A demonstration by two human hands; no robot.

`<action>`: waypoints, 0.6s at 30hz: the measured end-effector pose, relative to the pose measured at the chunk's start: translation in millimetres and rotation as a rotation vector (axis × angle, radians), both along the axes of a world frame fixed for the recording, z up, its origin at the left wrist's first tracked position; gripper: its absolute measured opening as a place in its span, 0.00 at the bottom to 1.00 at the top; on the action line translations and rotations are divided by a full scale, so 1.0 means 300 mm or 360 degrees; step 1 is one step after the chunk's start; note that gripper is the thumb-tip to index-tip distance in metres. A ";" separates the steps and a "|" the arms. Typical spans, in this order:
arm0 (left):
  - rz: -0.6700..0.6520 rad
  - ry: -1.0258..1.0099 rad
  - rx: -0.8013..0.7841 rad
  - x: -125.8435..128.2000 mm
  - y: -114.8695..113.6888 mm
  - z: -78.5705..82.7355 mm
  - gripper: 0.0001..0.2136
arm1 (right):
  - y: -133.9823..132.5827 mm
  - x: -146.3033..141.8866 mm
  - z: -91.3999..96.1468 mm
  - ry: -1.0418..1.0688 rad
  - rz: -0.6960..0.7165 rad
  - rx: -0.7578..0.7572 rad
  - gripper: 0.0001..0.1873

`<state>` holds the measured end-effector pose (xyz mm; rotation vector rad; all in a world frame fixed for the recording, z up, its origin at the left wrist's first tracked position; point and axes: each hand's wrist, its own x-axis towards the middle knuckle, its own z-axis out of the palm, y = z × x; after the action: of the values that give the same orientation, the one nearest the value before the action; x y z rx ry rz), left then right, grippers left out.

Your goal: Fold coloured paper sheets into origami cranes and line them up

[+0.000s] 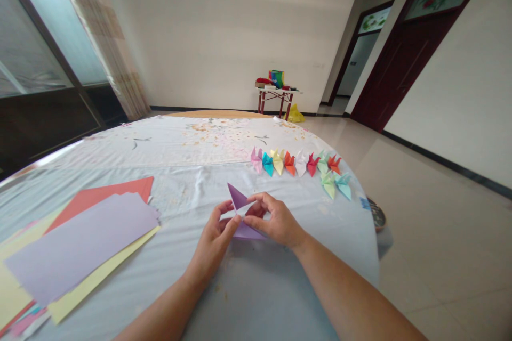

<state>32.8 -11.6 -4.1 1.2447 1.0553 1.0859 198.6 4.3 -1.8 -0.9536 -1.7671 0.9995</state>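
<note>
A partly folded sheet of purple paper [248, 232] is held between my two hands just above the table, one pointed flap standing up at its far side. My left hand [221, 225] pinches its left edge between thumb and fingers. On the right, my right hand [276, 218] grips the other side, thumb in front and fingers at the raised flap. The fingers hide part of the folds. Beyond my right hand stand several folded paper cranes [301, 163] in various colours, in a row with two more in front.
Loose coloured paper sheets [84, 245] lie piled at the left, a light purple one on top. A flowered cloth [180, 181] covers the round table. Farther off are a small side table [276, 93], a yellow bag [295, 113] and a dark red door [404, 58].
</note>
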 end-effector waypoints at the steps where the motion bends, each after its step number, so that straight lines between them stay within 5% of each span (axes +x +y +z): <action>1: 0.0013 0.0000 0.0010 0.000 -0.001 0.002 0.24 | -0.002 0.001 0.003 -0.0003 -0.0024 0.0035 0.23; 4: 0.0082 0.0031 0.0046 -0.001 -0.001 0.003 0.22 | -0.011 0.003 0.020 -0.0104 -0.0147 0.0229 0.25; 10: 0.0079 0.0022 0.0041 0.005 -0.003 0.003 0.23 | -0.029 -0.003 0.049 -0.0528 -0.0034 0.0656 0.07; 18: -0.0013 -0.0074 0.0016 0.008 -0.005 0.004 0.21 | -0.025 -0.009 0.041 -0.0510 -0.0126 0.0510 0.05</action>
<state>35.1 -13.2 -2.8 1.2254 1.0099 1.1103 196.0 -3.2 10.6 -1.0067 -2.0582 0.5093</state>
